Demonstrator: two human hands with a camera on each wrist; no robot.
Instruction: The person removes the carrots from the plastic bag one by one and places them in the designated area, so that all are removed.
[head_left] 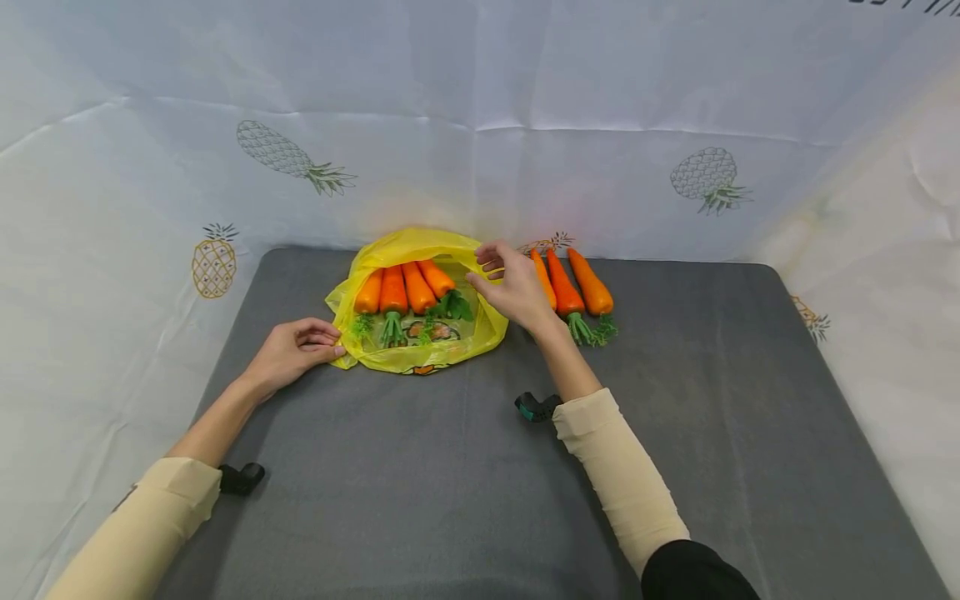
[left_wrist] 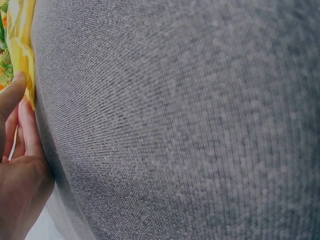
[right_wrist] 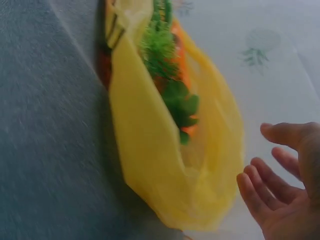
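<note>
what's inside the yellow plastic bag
Four orange carrots with green tops lie inside the yellow plastic bag, tops toward its near edge. Whatever lies beneath them is covered.

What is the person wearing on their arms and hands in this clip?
Both hands, left hand and right hand, are bare: no gloves, no rings visible. Each forearm has a cream sleeve, pushed up short of the wrist. A black sleeve shows above the right one. A small black device sits under the left arm, a black-and-green one under the right.
</note>
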